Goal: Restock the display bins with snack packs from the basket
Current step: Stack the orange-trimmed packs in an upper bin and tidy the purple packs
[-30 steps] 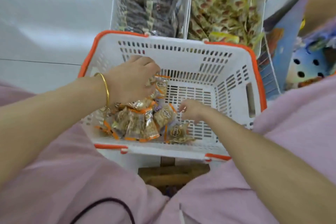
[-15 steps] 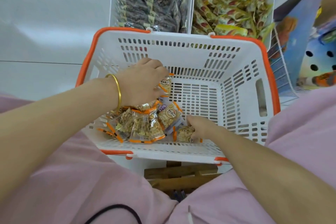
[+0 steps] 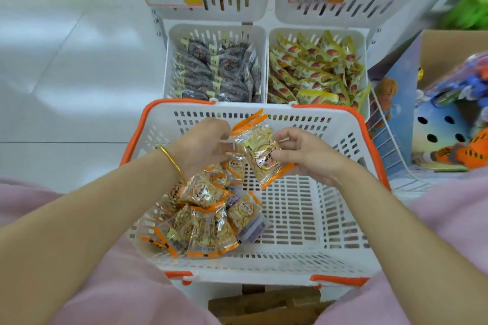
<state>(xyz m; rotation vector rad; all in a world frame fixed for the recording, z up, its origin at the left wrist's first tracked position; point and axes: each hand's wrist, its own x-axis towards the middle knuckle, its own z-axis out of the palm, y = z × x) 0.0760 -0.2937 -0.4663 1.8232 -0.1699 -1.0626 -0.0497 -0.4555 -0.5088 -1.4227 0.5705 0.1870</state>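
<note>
- Above the basket [image 3: 317, 113], near its 12 o'clock wall, the right hand [image 3: 309, 155] pinches a snack pack [image 3: 260, 150] by its 3 o'clock edge; half a second ago both were on the floor.
- Left hand [image 3: 203, 145], also raised, grips a bunch of packs [image 3: 233, 166].
- Heap of packs [image 3: 200, 224] stays at 8 o'clock.

I see both hands raised above the white, orange-rimmed basket [image 3: 303, 120]. My right hand [image 3: 309, 155] pinches a clear snack pack [image 3: 260, 150] with orange-edged seals, and my left hand [image 3: 203, 145], a gold bangle [image 3: 173, 163] at its wrist, grips the pack's other edge. A heap of matching packs [image 3: 203, 221] lies in the basket's near-left corner. Just beyond the basket stand a bin of dark packs [image 3: 216, 28] and a bin of yellow packs [image 3: 317, 30].
</note>
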